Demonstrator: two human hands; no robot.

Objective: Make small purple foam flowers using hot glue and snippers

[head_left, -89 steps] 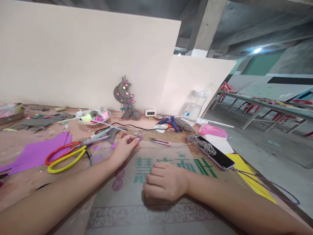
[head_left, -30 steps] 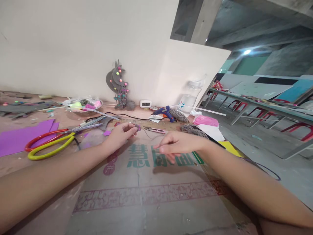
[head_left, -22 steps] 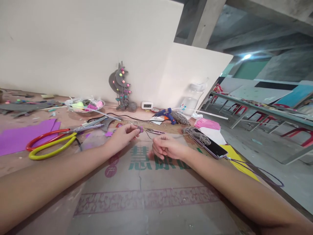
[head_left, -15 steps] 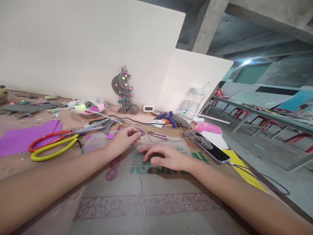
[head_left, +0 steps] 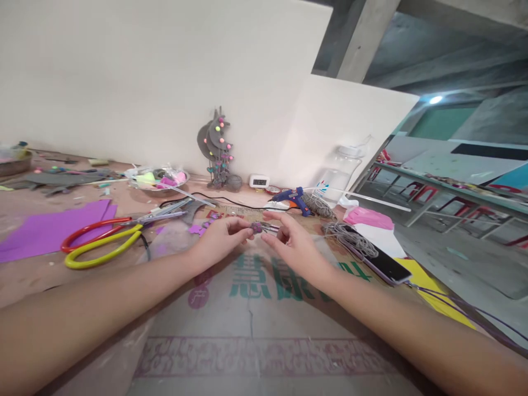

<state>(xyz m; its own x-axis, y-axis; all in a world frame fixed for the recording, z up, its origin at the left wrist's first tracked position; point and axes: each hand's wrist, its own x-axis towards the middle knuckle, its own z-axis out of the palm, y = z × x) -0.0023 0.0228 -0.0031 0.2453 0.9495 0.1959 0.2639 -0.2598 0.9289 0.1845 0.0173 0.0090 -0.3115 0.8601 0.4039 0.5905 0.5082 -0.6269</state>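
Observation:
My left hand pinches a small purple-and-grey piece between thumb and fingertips; it looks like a little flower, though too small to be sure. Close to its right side, my right hand has thumb and index finger spread apart, with nothing visible between them. Behind the fingers lies a small slim metal-tipped tool, partly covered by my right hand. Grey yarn rests in a loose heap on a phone to the right. Under both hands is a printed cardboard sheet.
Red-and-yellow-handled scissors and purple sheets lie left. Behind are a bowl of coloured bits, a grey moon-shaped ornament, a small clock, a blue glue gun and a clear bottle.
My right hand has lifted off the cardboard and come up beside the small piece, its thumb and index finger spreading. My left hand keeps its pinch. The view has shifted slightly left.

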